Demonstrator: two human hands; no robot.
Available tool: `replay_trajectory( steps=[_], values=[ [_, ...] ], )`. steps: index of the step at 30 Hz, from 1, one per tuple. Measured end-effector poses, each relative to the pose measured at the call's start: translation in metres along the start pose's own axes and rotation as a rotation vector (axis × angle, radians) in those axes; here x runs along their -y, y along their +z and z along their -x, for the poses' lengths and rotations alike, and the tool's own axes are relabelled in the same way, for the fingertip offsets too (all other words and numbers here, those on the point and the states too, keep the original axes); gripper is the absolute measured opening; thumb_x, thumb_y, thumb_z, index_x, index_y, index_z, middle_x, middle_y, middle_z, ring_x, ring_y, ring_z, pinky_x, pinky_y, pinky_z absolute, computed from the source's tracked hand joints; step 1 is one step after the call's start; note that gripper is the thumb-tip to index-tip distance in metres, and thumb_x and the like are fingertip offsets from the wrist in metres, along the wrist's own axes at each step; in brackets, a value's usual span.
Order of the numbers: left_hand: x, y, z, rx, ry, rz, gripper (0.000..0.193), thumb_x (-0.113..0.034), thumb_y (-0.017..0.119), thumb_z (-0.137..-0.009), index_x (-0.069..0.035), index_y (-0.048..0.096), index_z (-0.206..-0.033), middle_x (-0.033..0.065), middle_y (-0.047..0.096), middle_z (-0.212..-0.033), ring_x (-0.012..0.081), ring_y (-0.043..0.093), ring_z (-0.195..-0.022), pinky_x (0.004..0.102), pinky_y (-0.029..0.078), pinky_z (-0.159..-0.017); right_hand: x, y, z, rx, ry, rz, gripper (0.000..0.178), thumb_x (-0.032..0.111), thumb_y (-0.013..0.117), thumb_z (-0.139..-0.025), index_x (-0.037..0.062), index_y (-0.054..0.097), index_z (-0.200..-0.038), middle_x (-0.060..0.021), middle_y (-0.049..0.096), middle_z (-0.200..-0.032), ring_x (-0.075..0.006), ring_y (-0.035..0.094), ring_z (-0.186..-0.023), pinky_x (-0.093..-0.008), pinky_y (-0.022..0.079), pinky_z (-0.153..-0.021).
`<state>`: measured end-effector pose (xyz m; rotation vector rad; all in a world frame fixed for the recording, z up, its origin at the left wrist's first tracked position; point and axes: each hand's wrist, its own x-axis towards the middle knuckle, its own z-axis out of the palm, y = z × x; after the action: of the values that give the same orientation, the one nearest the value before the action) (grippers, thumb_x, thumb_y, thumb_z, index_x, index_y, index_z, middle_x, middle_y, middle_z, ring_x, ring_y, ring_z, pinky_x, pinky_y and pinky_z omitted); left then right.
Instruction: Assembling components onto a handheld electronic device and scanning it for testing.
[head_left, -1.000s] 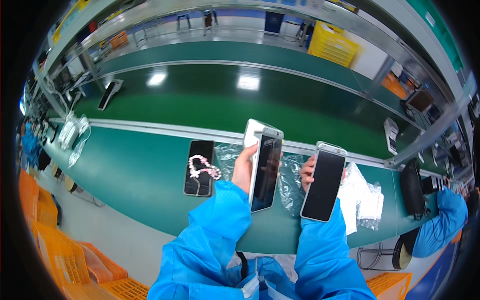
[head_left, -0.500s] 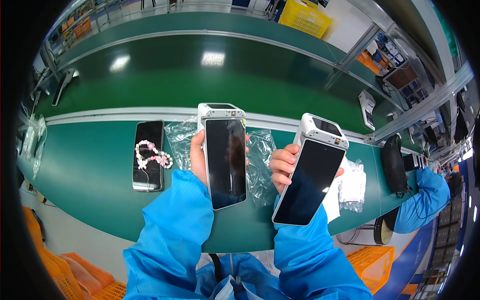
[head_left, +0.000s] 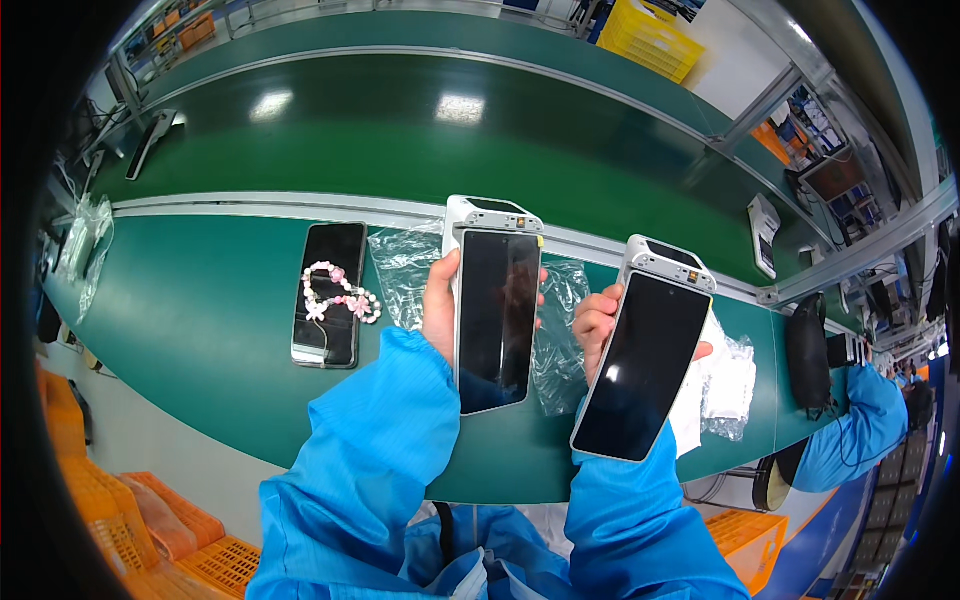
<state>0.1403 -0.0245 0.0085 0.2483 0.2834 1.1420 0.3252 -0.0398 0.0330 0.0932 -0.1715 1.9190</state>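
My left hand [head_left: 440, 303] is closed around a white handheld payment terminal [head_left: 497, 320] with a dark screen and a raised printer end at the top. A second terminal of the same kind [head_left: 643, 365], tilted with its top to the right, is gripped in my right hand [head_left: 596, 325]. Both screens face up and are dark. Crumpled clear plastic bags [head_left: 562, 345] lie on the green table behind and between the terminals. Left of them rests a black phone [head_left: 327, 250] with a pink and white beaded strap [head_left: 340, 303] on top.
White items in clear plastic wrap [head_left: 730, 388] lie right of my right hand. Farther right are a black pouch [head_left: 808, 350] and a co-worker's blue sleeve [head_left: 858, 430]. Another wrapped item [head_left: 85, 250] lies far left. A metal rail borders the green conveyor belt [head_left: 350, 140]. Orange crates [head_left: 215, 560] stand below.
The view has shifted, so the table and most things appear farther right. The right terminal is a little more upright and nearer the left one. Both hands keep their hold.
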Motion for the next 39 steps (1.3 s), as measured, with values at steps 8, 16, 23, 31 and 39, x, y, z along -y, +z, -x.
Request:
replay_trajectory(
  steps=[8, 16, 23, 31, 39],
  values=[
    [-0.002, -0.002, 0.000, -0.026, 0.004, -0.041, 0.078, -0.065, 0.026, -0.083, -0.005, 0.042, -0.131, 0.0166, 0.053, -0.118, 0.0284, 0.056, -0.097, 0.0443, 0.048, -0.082, -0.009, 0.003, -0.002, -0.057, 0.049, -0.191, 0.105, 0.068, 0.075, -0.050, -0.0125, 0.044, -0.110, -0.0191, 0.045, -0.103, -0.0259, 0.042, -0.097, -0.0384, 0.038, -0.098],
    [-0.003, 0.009, -0.001, -0.024, 0.003, -0.045, 0.072, -0.063, 0.031, -0.083, -0.006, 0.049, -0.125, 0.0128, 0.059, -0.110, 0.0238, 0.058, -0.091, 0.0395, 0.049, -0.078, 0.001, -0.010, -0.004, 0.196, 0.120, -0.134, 0.102, 0.063, 0.074, -0.060, -0.0089, 0.036, -0.122, -0.0183, 0.040, -0.112, -0.0281, 0.042, -0.109, -0.0505, 0.030, -0.107],
    [-0.004, 0.009, 0.002, -0.062, 0.023, -0.103, 0.072, -0.062, 0.031, -0.083, -0.006, 0.049, -0.125, 0.0130, 0.058, -0.111, 0.0240, 0.058, -0.091, 0.0391, 0.049, -0.078, 0.001, -0.006, 0.000, 0.127, 0.131, -0.030, 0.092, 0.055, 0.077, -0.061, -0.0064, 0.039, -0.119, -0.0163, 0.040, -0.108, -0.0265, 0.043, -0.107, -0.0519, 0.039, -0.099],
    [0.001, 0.002, 0.000, -0.043, 0.041, -0.022, 0.074, -0.063, 0.029, -0.083, -0.006, 0.049, -0.125, 0.0139, 0.057, -0.113, 0.0245, 0.057, -0.095, 0.0394, 0.049, -0.080, 0.004, -0.021, -0.001, 0.180, 0.113, 0.051, 0.104, 0.069, 0.070, -0.057, 0.0001, 0.036, -0.128, -0.0170, 0.042, -0.122, -0.0278, 0.037, -0.124, -0.0510, 0.039, -0.100],
    [0.000, -0.002, -0.001, -0.099, -0.019, 0.101, 0.076, -0.064, 0.033, -0.080, -0.003, 0.053, -0.120, 0.0131, 0.058, -0.109, 0.0234, 0.058, -0.089, 0.0382, 0.049, -0.077, -0.004, -0.015, 0.006, -0.065, 0.025, 0.278, 0.097, 0.057, 0.076, -0.062, 0.0022, 0.036, -0.131, -0.0182, 0.046, -0.124, -0.0295, 0.040, -0.124, -0.0483, 0.041, -0.099]
  ],
)
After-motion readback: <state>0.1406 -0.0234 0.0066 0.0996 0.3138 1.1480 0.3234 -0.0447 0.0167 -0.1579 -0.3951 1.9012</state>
